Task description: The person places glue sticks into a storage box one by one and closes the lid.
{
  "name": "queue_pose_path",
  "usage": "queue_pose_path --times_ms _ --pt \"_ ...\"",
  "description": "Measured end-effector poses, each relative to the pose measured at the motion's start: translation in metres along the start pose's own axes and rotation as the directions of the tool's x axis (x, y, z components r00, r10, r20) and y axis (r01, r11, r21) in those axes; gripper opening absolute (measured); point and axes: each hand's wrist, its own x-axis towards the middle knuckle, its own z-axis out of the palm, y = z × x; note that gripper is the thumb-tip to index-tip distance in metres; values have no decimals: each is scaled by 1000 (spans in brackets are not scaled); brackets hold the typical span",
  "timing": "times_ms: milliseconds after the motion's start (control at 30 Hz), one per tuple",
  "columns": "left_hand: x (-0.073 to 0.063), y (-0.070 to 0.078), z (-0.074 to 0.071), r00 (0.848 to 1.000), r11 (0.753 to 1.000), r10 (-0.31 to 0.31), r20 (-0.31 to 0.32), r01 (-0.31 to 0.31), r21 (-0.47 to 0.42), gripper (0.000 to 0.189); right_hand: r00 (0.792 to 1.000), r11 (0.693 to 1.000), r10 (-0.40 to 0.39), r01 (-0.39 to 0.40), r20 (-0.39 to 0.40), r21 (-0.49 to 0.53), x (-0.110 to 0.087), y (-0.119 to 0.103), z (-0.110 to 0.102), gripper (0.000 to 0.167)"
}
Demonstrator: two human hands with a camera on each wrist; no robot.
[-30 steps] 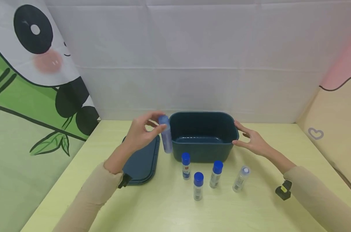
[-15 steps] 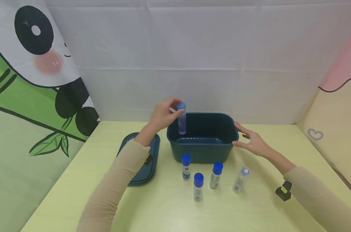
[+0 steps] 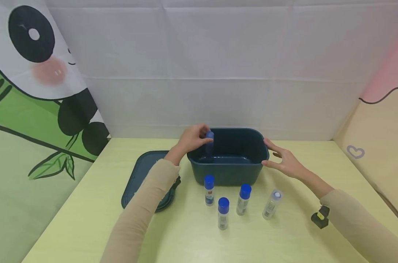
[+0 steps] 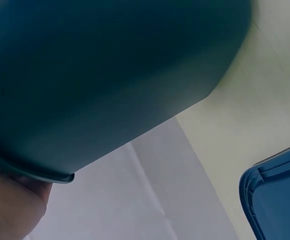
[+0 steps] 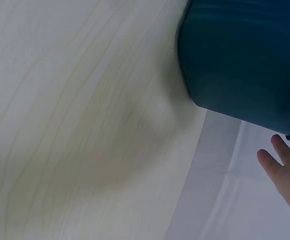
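In the head view my left hand (image 3: pixel 193 138) pinches a blue glue stick (image 3: pixel 209 145) near its top, between thumb and fingers. The stick hangs upright inside the left end of a dark teal bin (image 3: pixel 228 174), its lower part dim against the wall. My right hand (image 3: pixel 285 162) rests at the bin's right rim with fingers and thumb spread and fairly straight. The right wrist view shows the right hand's fingers (image 5: pixel 281 155) at the rim of the bin (image 5: pixel 245 65). From the left wrist, the bin's wall (image 4: pixel 110 85) hides the glue stick.
In front of the bin stand several glue sticks: blue-capped ones (image 3: pixel 209 190) (image 3: pixel 223 213) (image 3: pixel 243 199) and a clear-capped one (image 3: pixel 272 204) at the right. A dark blue lid (image 3: pixel 144 168) lies left of the bin, partly under my left forearm. A pale cloth wall rises behind.
My left hand has carried the blue glue stick rightward from beside the bin, over its left rim and down inside. The right hand stays at the right rim.
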Motion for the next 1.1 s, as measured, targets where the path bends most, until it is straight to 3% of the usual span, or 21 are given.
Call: queue_pose_path --times_ms 567,833,1100 --pt "4 -8 7 989 996 -65 136 57 64 32 1000 1000 5 -5 -3 13 0 1 2 74" --pt "4 -10 8 985 995 -76 157 65 77 33 1000 1000 9 -9 5 -8 0 1 3 75" --pt "3 -9 4 982 996 -89 164 84 36 35 1000 1000 4 -4 2 12 2 1 3 74"
